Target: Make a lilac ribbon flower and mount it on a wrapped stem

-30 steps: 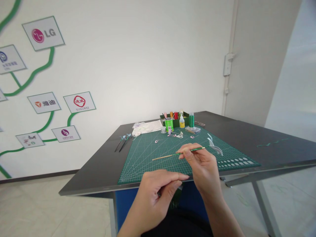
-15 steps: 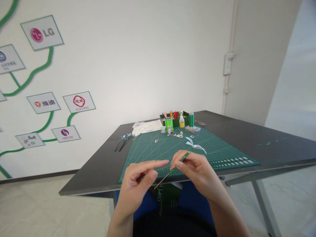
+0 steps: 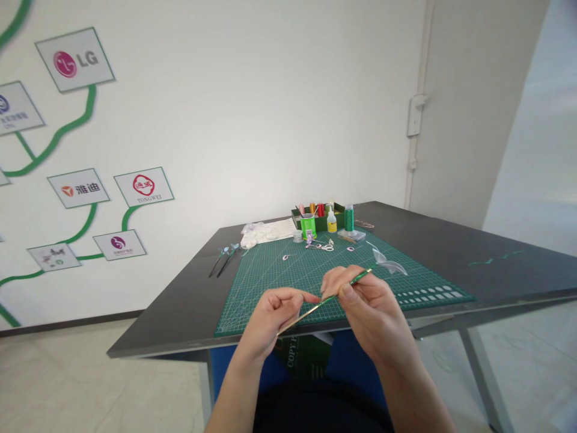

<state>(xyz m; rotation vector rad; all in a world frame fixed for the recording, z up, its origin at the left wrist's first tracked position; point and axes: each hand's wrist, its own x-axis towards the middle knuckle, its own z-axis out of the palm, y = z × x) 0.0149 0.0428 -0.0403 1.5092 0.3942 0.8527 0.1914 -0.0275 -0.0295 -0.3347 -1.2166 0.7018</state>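
My right hand pinches a thin gold-brown stick whose upper part is wrapped in green. Just past its upper right end are translucent whitish petals, which shift along with the stick. My left hand is closed at the stick's lower left, the thumb against the bent index finger. Its index fingertip meets the stick close to my right fingers. What the left fingers hold, if anything, is too small to make out. Both hands are above the near edge of the green cutting mat.
On the black table stand a green tray of thread spools, a bright green can, a glue bottle and a green spool. Small scissors lie ahead. White cloth and blue-topped sticks are at left.
The stick and petals have shifted right and up with my right hand. My left hand has come nearer, its thumb and index finger closing together, and the petals have turned.
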